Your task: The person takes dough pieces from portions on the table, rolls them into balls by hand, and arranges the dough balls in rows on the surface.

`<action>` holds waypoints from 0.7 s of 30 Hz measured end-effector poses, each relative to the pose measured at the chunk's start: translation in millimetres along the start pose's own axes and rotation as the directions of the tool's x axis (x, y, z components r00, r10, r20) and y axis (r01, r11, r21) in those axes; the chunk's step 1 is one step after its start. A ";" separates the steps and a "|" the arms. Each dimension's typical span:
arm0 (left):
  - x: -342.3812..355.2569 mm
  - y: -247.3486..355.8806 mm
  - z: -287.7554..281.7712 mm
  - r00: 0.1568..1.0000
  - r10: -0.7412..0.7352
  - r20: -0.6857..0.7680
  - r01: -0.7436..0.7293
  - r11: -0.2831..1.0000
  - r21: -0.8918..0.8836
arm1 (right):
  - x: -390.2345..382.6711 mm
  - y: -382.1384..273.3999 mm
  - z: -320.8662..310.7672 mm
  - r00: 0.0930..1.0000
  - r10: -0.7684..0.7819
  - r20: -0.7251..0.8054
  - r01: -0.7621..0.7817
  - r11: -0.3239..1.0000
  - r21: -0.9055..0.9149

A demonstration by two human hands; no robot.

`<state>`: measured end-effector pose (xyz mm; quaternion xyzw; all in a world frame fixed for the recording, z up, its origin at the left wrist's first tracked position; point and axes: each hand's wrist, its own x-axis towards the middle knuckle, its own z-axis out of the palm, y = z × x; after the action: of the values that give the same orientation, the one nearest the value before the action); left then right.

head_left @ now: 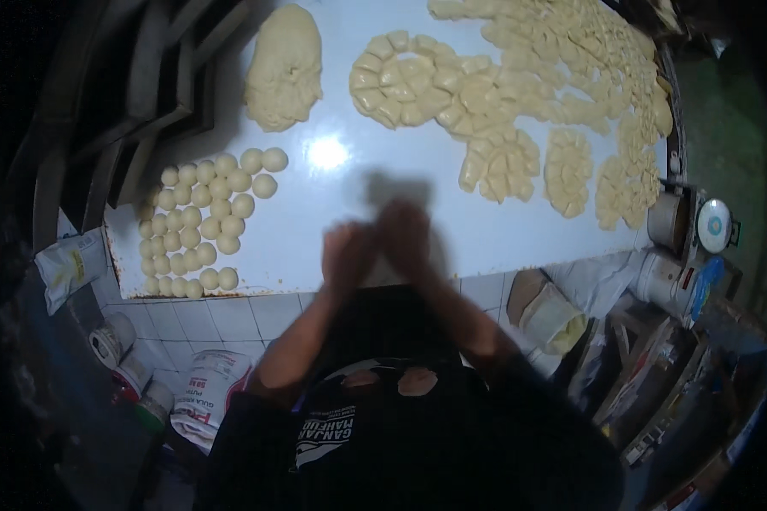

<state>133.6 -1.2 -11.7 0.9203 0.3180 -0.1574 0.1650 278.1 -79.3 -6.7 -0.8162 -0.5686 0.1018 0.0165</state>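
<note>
My left hand (pixel 348 249) and my right hand (pixel 403 232) are close together over the near edge of the white table (pixel 315 204). Both are smeared by motion, so their fingers and anything in them cannot be made out. A dark shadow falls on the tabletop just beyond them. To the left lie several rows of small round dough balls (pixel 217 187), packed close together. Farther off, left of centre, rests a large smooth lump of dough (pixel 283 68). Cut dough pieces (pixel 400 81) spread in ring-like clusters and heaps across the far right of the table.
Dark stacked trays (pixel 145 94) stand along the left side. Below the table's front edge are a white sack (pixel 213 396) at left and an open pale container (pixel 554 319) at right. A metal pot (pixel 666 217) and a round white lid-like disc (pixel 714 226) sit off the right end.
</note>
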 end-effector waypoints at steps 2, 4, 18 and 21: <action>-58.3 -31.0 21.1 0.896 0.335 -0.293 -0.391 0.906 -0.161 | -57.0 -5.3 0.1 0.900 -0.201 -0.387 0.310 0.920 0.242; -47.2 -103.7 14.0 0.887 0.385 -0.256 -0.450 0.846 -0.287 | -46.7 45.3 -21.8 0.963 -0.268 -0.029 0.269 0.943 0.194; 30.3 -43.8 -43.5 0.751 -0.067 -0.657 -0.149 0.952 -0.267 | 21.4 71.7 -9.0 0.961 -0.257 -0.103 0.271 0.947 0.170; 8.2 13.6 7.1 0.834 -0.201 -0.513 -0.023 0.918 -0.397 | 8.0 26.8 7.2 0.917 -0.271 -0.292 0.268 0.962 -0.049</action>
<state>147.1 -9.8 -18.5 0.8594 0.4196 0.1687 0.2385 304.3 -81.9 -18.7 -0.7361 -0.6670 -0.0269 0.1120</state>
